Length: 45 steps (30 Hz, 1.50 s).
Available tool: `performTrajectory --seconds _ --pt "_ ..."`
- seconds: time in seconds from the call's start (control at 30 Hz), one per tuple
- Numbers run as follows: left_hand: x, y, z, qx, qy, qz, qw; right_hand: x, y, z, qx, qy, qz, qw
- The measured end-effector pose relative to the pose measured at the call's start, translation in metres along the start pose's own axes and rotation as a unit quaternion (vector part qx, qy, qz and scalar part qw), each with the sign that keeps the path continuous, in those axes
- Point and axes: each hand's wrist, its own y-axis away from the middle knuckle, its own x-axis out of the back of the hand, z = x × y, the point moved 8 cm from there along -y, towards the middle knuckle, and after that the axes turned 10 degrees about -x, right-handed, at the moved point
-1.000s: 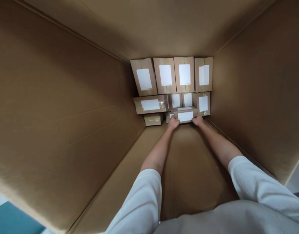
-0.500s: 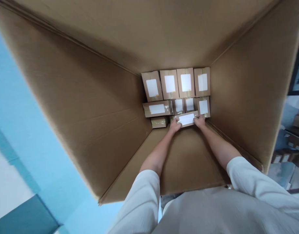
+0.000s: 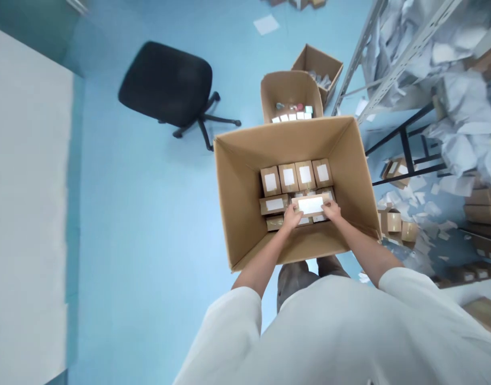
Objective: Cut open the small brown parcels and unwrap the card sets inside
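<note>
Between my hands is a small cardboard box (image 3: pixel 310 205) with a white label, raised above the other boxes. My left hand (image 3: pixel 293 216) is closed on its left end. At the other end, my right hand (image 3: pixel 332 209) grips it too. Below and behind lies the large open carton (image 3: pixel 245 214), holding several small labelled boxes. A back row includes a box (image 3: pixel 270 182) at the left and another (image 3: pixel 322 172) at the right. A box lying sideways (image 3: pixel 273 204) is left of my left hand. The held box and my hands partly hide the front boxes.
Beyond the carton stand a second open carton (image 3: pixel 291 91) with small items and a third (image 3: pixel 319 67). A black wheeled chair (image 3: pixel 167 80) is at the upper left. Metal shelving (image 3: pixel 405 64) with bags stands right; papers and boxes litter the floor there. A white surface (image 3: pixel 29 203) is left.
My hands have lifted the small box up from the front row inside the large carton. My head has drawn back, so the whole carton and surrounding floor now show.
</note>
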Motion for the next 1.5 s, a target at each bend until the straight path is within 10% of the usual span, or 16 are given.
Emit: performTrajectory --seconds 0.4,0.7,1.0,1.27,1.5 --pt "0.104 0.058 0.167 -0.233 -0.037 0.035 0.971 0.131 0.16 -0.048 0.123 -0.199 0.148 0.961" --pt "0.08 0.086 0.331 -0.417 0.049 0.038 0.907 0.273 0.223 -0.026 0.219 -0.351 0.303 0.859" --pt "-0.082 0.152 0.413 -0.496 0.009 -0.079 0.865 0.351 0.236 0.137 0.144 -0.39 0.371 0.831" --pt "-0.283 0.233 0.408 -0.505 -0.029 -0.207 0.838 0.387 0.244 0.335 0.029 -0.353 0.379 0.855" --pt "-0.417 0.297 0.389 -0.495 -0.1 -0.295 0.811 0.401 0.242 0.47 -0.04 -0.338 0.361 0.868"
